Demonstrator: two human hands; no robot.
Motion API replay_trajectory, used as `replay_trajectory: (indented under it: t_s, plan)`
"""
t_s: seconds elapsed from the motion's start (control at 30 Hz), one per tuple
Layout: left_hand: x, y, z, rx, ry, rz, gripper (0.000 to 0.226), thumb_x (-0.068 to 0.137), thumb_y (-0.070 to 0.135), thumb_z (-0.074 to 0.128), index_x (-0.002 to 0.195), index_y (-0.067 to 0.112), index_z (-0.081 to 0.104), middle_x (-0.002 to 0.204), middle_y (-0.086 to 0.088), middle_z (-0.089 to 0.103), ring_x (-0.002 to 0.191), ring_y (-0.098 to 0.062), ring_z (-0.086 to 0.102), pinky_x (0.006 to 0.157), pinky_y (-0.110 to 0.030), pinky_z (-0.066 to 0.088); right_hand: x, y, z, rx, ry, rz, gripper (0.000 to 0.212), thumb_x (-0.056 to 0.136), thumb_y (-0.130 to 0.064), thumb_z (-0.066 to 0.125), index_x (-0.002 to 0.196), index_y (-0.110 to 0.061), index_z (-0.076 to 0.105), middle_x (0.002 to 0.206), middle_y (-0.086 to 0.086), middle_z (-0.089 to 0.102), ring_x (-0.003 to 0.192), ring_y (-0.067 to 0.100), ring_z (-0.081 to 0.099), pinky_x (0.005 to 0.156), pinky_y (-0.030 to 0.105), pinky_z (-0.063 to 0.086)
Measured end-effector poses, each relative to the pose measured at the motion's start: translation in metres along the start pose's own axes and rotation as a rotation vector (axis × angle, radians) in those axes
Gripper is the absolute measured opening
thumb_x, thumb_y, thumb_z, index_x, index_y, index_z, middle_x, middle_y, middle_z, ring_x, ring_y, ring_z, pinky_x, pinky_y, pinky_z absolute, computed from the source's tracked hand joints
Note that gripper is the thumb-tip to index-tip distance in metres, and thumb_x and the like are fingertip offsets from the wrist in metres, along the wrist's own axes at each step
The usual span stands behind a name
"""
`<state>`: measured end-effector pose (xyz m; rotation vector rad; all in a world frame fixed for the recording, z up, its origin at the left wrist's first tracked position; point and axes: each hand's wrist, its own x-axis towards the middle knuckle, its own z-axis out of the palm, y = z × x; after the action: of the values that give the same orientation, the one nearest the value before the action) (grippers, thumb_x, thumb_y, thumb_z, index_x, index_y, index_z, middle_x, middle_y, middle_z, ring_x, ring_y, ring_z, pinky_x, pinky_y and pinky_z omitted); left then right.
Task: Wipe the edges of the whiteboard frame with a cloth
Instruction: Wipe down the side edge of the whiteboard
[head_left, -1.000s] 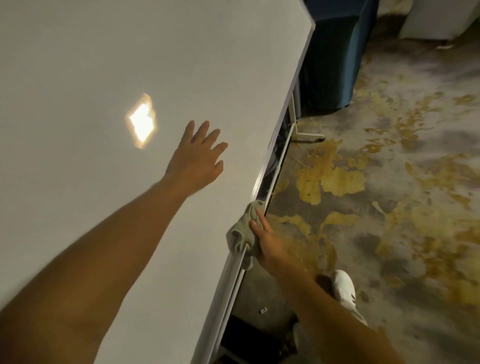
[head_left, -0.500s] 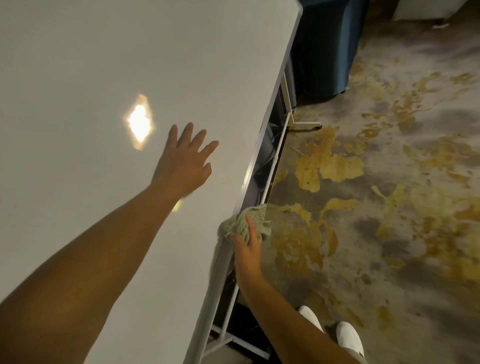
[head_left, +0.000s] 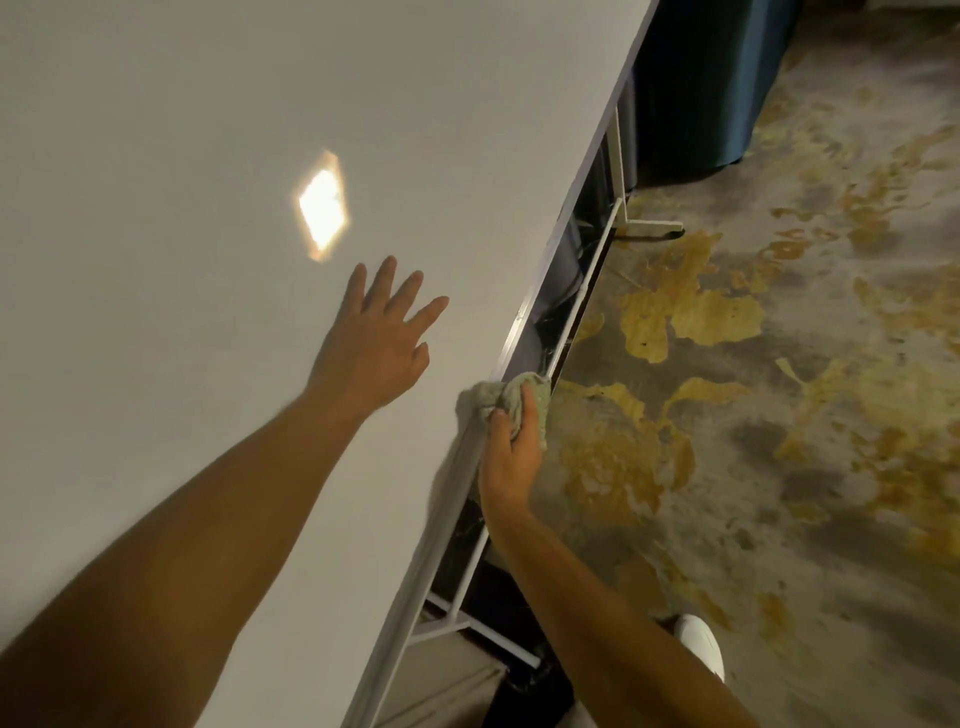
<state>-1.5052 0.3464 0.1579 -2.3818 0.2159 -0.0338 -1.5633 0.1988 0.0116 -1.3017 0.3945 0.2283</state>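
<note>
Cloth (head_left: 511, 402) bunched in right hand (head_left: 506, 457), clenched around it and pressed on whiteboard frame edge (head_left: 524, 317), slid a little farther along than a second ago, left hand (head_left: 371, 353) flat, fingers spread, bracing board, so stroke likely mid-run, far stretch unwiped.

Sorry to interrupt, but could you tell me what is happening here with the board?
A person is cleaning a whiteboard's frame. The right hand has a grey-green cloth bunched in its grip and pressed against the frame's edge, partway along it. The left hand is spread open, flat against the white board surface, apparently bracing it. The board stands on a white stand over a stained floor.
</note>
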Motion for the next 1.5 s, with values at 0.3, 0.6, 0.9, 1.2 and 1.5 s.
replay_trajectory:
  t_s: [0.3, 0.6, 0.9, 1.2, 1.5]
  plan:
    - [-0.016, -0.02, 0.006, 0.072, 0.03, -0.046, 0.071, 0.105, 0.058, 0.031, 0.168, 0.029, 0.014, 0.176, -0.012, 0.018, 0.161, -0.045, 0.011, 0.127, -0.069, 0.009, -0.018, 0.015, 0.026, 0.198, 0.176, 0.171, 0.042, 0.102, -0.028, 0.052, 0.143, -0.031, 0.044, 0.113, -0.013, 0.06, 0.093, -0.001, 0.061, 0.068, 0.014, 0.054]
    - [-0.03, -0.048, 0.018, 0.151, 0.081, -0.113, 0.07, 0.105, 0.058, 0.029, 0.167, 0.028, 0.019, 0.176, -0.01, 0.017, 0.161, -0.046, 0.01, 0.125, -0.071, 0.009, -0.05, 0.036, 0.045, -0.006, 0.07, 0.047, 0.056, 0.088, -0.01, 0.065, 0.139, -0.03, 0.052, 0.137, 0.004, 0.056, 0.12, 0.021, 0.057, 0.075, -0.003, 0.044]
    - [-0.048, -0.081, 0.021, 0.211, 0.122, -0.163, 0.07, 0.104, 0.057, 0.021, 0.167, 0.026, 0.019, 0.176, -0.01, 0.016, 0.161, -0.048, 0.006, 0.125, -0.072, 0.008, -0.104, 0.088, 0.059, 0.138, 0.009, 0.126, 0.055, 0.09, -0.011, 0.066, 0.13, -0.047, 0.051, 0.114, -0.014, 0.061, 0.097, -0.006, 0.062, 0.079, 0.013, 0.054]
    - [-0.083, -0.124, 0.017, 0.304, 0.151, -0.214, 0.069, 0.106, 0.058, 0.021, 0.167, 0.026, 0.019, 0.177, -0.009, 0.013, 0.162, -0.046, 0.003, 0.127, -0.07, 0.009, -0.158, 0.13, 0.087, 0.148, -0.089, 0.273, 0.047, 0.101, -0.013, 0.055, 0.142, -0.033, 0.043, 0.12, -0.007, 0.057, 0.105, 0.009, 0.06, 0.078, 0.013, 0.05]
    - [-0.115, -0.155, 0.011, 0.371, 0.196, -0.244, 0.068, 0.106, 0.056, 0.023, 0.166, 0.025, 0.022, 0.176, -0.007, 0.017, 0.162, -0.044, 0.006, 0.127, -0.07, 0.013, -0.218, 0.172, 0.112, 0.111, -0.13, 0.455, 0.04, 0.105, -0.018, 0.046, 0.145, -0.019, 0.045, 0.123, 0.007, 0.062, 0.109, 0.025, 0.059, 0.099, 0.037, 0.047]
